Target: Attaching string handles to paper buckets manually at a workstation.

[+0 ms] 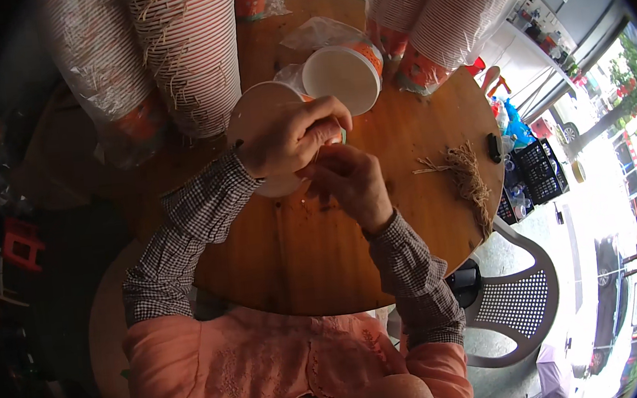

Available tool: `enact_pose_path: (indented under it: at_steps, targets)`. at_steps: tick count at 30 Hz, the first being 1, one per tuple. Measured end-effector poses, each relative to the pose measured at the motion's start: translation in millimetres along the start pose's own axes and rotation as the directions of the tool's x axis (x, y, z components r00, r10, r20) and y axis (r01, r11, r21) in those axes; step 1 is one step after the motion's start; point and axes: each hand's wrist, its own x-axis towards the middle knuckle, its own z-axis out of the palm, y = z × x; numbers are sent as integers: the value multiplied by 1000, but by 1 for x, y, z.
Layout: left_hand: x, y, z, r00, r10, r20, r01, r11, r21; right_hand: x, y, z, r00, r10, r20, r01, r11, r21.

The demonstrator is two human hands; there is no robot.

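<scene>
White inside, a paper bucket (258, 107) sits mid-scene at a round wooden table (302, 269), its mouth toward the person and partly hidden by two bare hands at work. The left hand (288, 142) lies across it, fingers curled in narrow near its right side; the right hand (353, 186) comes in from the near right, fingertips bunched close to the left hand's. A thin pale line shows between the fingers, perhaps a strand, but whether either hand grips it or the bucket's edge cannot be told.

Just beyond, to the right, a second bucket (340, 82) lies open on its side beside clear plastic wrap (323, 32). At far left rises a tall nested stack (188, 51) trailing straw-coloured strands, next to a plastic-wrapped stack (98, 59); more wrapped stacks (462, 16) lean at far right. A tangle of brown twine (468, 178) lies near the table's right edge.

The likeliest trouble, by the look of it, is at the fingertips: anything as thin as that line could slip from so small a pinch, and a hard tug might tear or crease the paper wall. The left hand's weight could dent the rim. A careless elbow might topple the tall stack, and the twine, so close to the edge, could be brushed to the floor or knot further.
</scene>
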Motion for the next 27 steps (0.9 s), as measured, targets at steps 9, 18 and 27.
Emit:
enact_pose_path:
  at_steps: [9,18,27]
  targets:
    - [-34,41,7,959,-45,-279,97,979,178,-27,1,13,946,67,-317,89,886,454]
    - [-62,50,43,959,-202,-197,203,979,-15,-45,-3,25,912,-109,-396,190,966,172]
    - [-59,45,53,969,-224,107,235,966,-107,-65,-3,-4,853,-291,-432,254,957,-143]
